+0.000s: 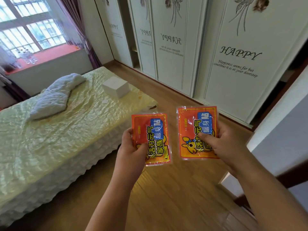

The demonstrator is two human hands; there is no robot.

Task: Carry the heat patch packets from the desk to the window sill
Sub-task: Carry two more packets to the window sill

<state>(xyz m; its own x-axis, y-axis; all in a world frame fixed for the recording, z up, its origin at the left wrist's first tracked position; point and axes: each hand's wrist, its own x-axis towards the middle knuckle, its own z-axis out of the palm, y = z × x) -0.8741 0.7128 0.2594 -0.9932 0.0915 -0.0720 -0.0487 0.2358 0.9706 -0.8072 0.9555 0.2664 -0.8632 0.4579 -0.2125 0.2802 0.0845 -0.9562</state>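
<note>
My left hand grips an orange-red heat patch packet by its lower left part, thumb across its face. A second, matching heat patch packet is held upright in my right hand, thumb on its front. Both packets hang in front of me above the wooden floor. The red window sill runs under the barred window at the far upper left, beyond the bed.
A bed with a pale yellow cover fills the left, carrying a folded grey cloth and a white box. White wardrobe doors line the right. Several clear bottles stand on the sill. Wooden floor runs between bed and wardrobe.
</note>
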